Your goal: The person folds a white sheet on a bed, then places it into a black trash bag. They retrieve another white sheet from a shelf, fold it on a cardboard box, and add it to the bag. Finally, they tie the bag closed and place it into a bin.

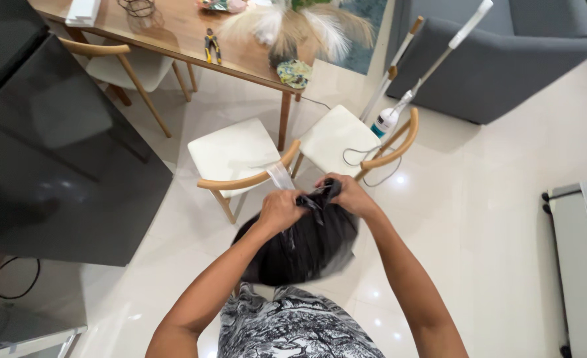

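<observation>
In the head view, the left hand [279,211] and the right hand [348,195] were both clenched on the gathered neck of a black plastic bag [310,248], which hung full and rounded in front of the person's waist, above the pale tiled floor [492,219]. A strip of clear plastic [281,176] stuck up beside the left hand. The thin film, pulled tight between the two fists, looked liable to tear at the neck, and a slip of either grip would likely drop the bag onto the tiles, just short of the two cream-seated chairs [234,156]. What the bag held was hidden, and its lower edge was blurred. Whether the neck was knotted or only twisted could not be made out, since the fingers covered it. The small tools on the wooden table [174,33] were too small to tell apart.
</observation>
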